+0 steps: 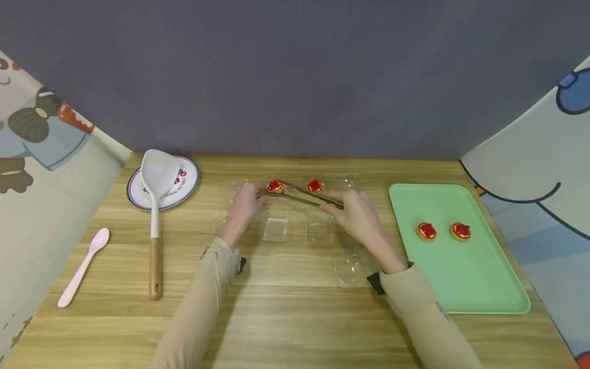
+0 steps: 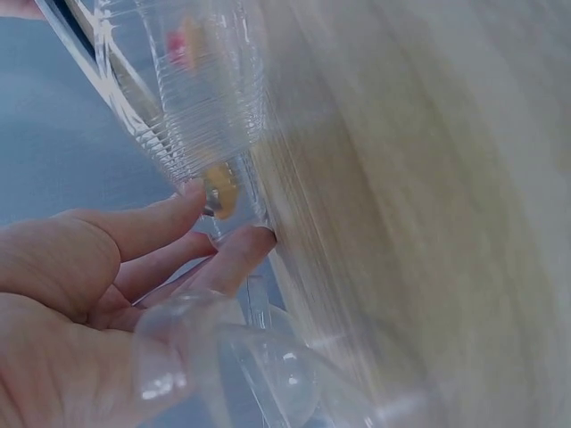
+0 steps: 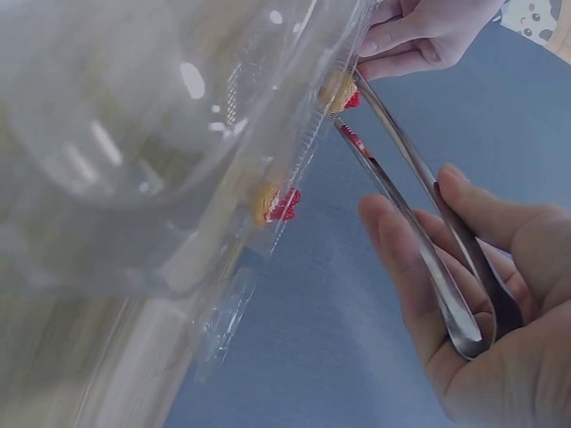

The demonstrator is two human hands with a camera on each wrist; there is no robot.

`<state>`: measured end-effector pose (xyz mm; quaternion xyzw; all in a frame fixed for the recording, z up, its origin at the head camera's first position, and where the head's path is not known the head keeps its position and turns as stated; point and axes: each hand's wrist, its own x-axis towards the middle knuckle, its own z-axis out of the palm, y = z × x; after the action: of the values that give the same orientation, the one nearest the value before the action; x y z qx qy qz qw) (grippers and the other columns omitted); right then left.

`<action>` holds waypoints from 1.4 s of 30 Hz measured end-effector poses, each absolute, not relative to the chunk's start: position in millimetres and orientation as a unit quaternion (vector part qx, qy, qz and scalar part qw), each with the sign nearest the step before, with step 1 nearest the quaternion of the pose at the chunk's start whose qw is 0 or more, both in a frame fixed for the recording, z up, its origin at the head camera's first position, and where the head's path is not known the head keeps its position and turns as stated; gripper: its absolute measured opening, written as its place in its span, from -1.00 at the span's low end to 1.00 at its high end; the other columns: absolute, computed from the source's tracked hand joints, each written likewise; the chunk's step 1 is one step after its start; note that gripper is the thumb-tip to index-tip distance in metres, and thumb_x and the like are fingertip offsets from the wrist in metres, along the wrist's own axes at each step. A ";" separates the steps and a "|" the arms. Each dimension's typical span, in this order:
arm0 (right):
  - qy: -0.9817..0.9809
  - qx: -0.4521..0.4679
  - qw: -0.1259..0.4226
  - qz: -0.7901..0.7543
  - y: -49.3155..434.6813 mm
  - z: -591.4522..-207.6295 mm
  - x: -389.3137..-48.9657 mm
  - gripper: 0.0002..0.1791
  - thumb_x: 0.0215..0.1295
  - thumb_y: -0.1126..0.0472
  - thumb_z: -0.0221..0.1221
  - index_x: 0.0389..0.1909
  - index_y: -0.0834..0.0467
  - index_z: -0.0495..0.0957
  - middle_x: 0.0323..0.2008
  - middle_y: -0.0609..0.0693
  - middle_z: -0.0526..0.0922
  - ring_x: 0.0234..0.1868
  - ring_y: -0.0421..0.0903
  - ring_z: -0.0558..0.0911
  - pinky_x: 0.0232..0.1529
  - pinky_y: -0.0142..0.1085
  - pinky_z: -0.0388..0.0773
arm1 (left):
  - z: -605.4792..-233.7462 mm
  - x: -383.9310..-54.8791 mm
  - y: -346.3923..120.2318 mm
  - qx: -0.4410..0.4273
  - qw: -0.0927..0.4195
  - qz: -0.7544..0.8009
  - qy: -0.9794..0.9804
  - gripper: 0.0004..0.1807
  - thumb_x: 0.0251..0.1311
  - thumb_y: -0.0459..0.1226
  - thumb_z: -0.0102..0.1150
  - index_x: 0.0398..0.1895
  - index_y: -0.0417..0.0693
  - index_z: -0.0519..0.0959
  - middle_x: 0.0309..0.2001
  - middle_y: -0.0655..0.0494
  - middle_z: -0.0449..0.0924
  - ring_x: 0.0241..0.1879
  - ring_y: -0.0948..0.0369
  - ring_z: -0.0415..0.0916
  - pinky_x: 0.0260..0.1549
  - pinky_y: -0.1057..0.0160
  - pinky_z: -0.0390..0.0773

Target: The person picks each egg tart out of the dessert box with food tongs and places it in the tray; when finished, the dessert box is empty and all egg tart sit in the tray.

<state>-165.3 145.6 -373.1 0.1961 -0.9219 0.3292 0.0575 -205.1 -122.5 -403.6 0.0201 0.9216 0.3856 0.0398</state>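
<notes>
My right hand point(image 1: 357, 215) grips metal tongs point(image 3: 446, 267), their tips at a small red-topped tart point(image 1: 275, 186). One tong arm has a red smear near its tip. The tart sits in a clear plastic container with several compartments point(image 1: 275, 225); a second tart point(image 1: 315, 185) lies to its right in the back row. At the container's left side, my left hand point(image 1: 246, 207) pinches the clear plastic close to the first tart. In the left wrist view its thumb and fingers point(image 2: 245, 254) are at the container wall. The wall partly blurs the tarts there.
On the right lies a green tray point(image 1: 465, 282) with two more red-topped tarts point(image 1: 426, 231). A clear domed lid part point(image 1: 351, 269) is near my right wrist. At the left are a white spatula point(image 1: 155, 225) resting on a plate point(image 1: 191, 177) and a pink spoon point(image 1: 83, 269).
</notes>
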 end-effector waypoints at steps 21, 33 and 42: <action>-0.924 0.171 0.054 0.339 161.0 -371.4 -152.3 -0.62 0.39 0.20 0.46 0.16 0.23 0.76 -0.19 0.22 0.82 -0.79 -0.31 0.03 -0.78 -0.39 0.05 | -403.5 -205.4 -122.7 0.017 0.048 0.386 0.921 -0.79 0.41 -0.47 0.31 0.05 -0.36 0.70 0.06 -0.34 0.72 -0.26 -0.01 0.73 -0.34 0.26 0.77; -0.926 0.160 0.068 0.334 174.8 -363.9 -136.2 -0.61 0.40 0.15 0.45 0.17 0.22 0.76 -0.67 -0.01 0.56 -0.77 -0.31 0.04 -0.77 -0.41 0.04 | -405.7 -206.1 -124.2 0.011 0.049 0.397 0.916 -0.56 0.38 -0.48 0.33 0.31 -0.37 0.59 0.14 -0.37 0.68 0.08 -0.15 0.73 -0.04 0.15 0.81; -0.928 0.150 0.089 0.331 185.5 -357.7 -122.8 -0.61 0.36 0.17 0.48 0.16 0.17 0.78 -0.71 -0.09 0.48 -0.73 -0.27 0.11 -0.74 -0.38 0.09 | -405.8 -206.7 -124.7 0.004 0.060 0.423 0.904 -0.56 0.37 -0.52 0.32 0.30 -0.39 0.59 0.21 -0.41 0.63 0.15 -0.18 0.69 0.07 0.09 0.78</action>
<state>-122.8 185.5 -357.7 0.1499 -0.9275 0.3305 0.0891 -206.7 -124.7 -405.8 0.0035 0.9042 0.4229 0.0597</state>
